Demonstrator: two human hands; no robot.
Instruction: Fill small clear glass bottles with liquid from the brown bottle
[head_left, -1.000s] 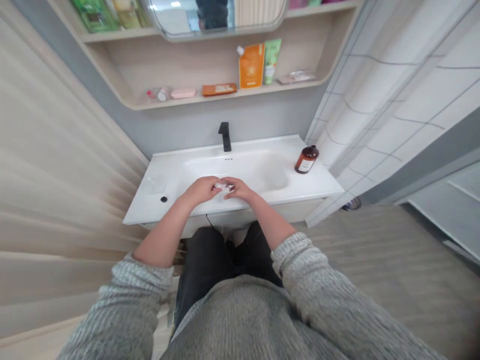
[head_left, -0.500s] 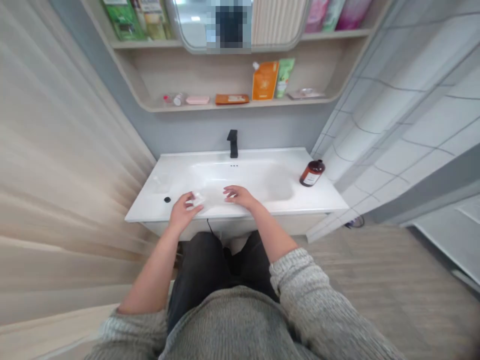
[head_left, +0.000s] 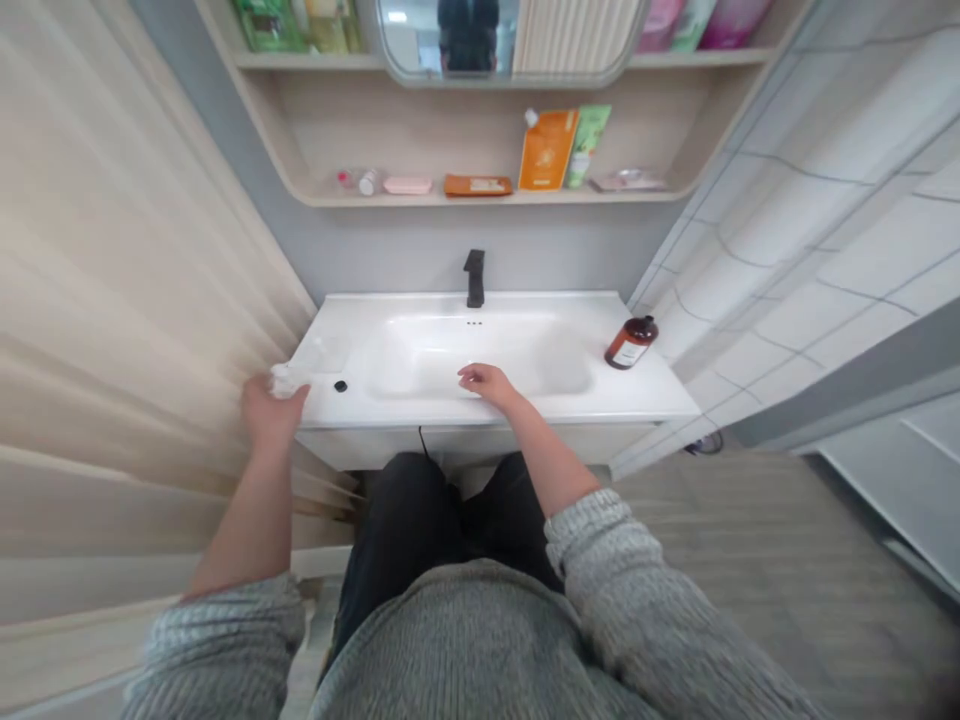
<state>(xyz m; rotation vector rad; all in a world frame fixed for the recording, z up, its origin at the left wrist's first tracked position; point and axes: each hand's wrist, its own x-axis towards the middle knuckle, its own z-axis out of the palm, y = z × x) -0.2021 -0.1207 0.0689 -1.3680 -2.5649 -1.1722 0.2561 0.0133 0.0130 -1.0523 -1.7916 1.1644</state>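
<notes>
My left hand (head_left: 267,410) is at the left end of the white sink counter (head_left: 652,395), its fingers closed on a small white crumpled thing (head_left: 282,379) that I cannot name. A small black round object (head_left: 340,386) lies on the counter just right of that hand. My right hand (head_left: 484,382) rests over the front rim of the basin (head_left: 420,365), fingers loosely spread, holding nothing. The black faucet (head_left: 474,277) stands behind the basin.
A brown bottle (head_left: 631,343) stands at the counter's right end. The wooden shelf (head_left: 487,195) above holds an orange pouch (head_left: 548,149), a green tube, a pink bar, an orange box and small bottles. Slatted wall on the left, tiled wall on the right.
My hands were together over the basin front. The left hand has carried the white thing leftwards to the counter's left end; the right hand has stayed by the basin.
</notes>
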